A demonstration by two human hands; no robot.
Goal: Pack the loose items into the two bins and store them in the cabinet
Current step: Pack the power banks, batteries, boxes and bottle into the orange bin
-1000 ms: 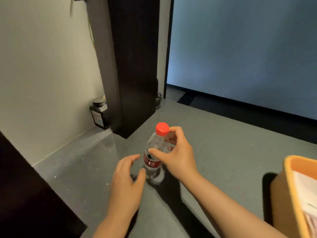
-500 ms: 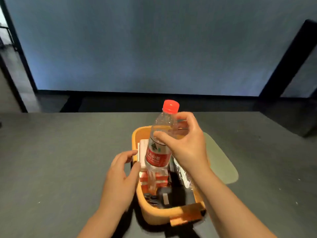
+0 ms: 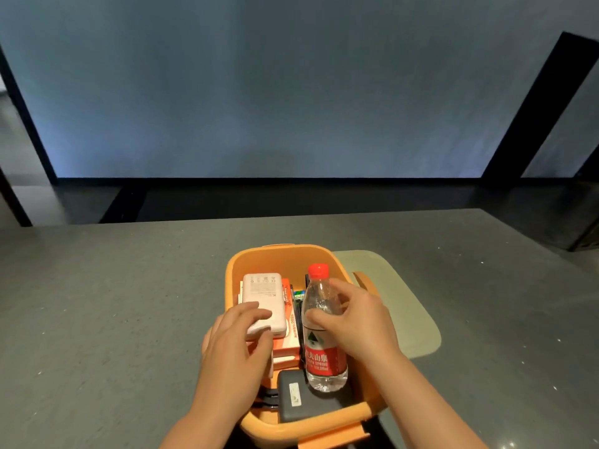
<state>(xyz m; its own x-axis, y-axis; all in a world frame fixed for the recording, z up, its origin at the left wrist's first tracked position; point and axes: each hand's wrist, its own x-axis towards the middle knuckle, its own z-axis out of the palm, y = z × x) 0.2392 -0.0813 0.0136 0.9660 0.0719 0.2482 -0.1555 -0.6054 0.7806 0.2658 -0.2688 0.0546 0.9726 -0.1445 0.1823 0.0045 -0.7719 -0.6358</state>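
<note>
The water bottle (clear plastic, red cap, red label) stands upright inside the orange bin, on the right side of it, with its base against a black box lying at the near end. The right hand grips the bottle around its upper body, thumb across the front and the other fingers curled round the far side. To the left of the bottle, the left hand rests on a white power bank, its fingers nearly straight and laid flat over the near end, with the thumb beneath the near edge. The power bank lies on top of an orange packet. The bin sits on a grey counter, and a pale green lid lies flat just beside the bin on the right.
</note>
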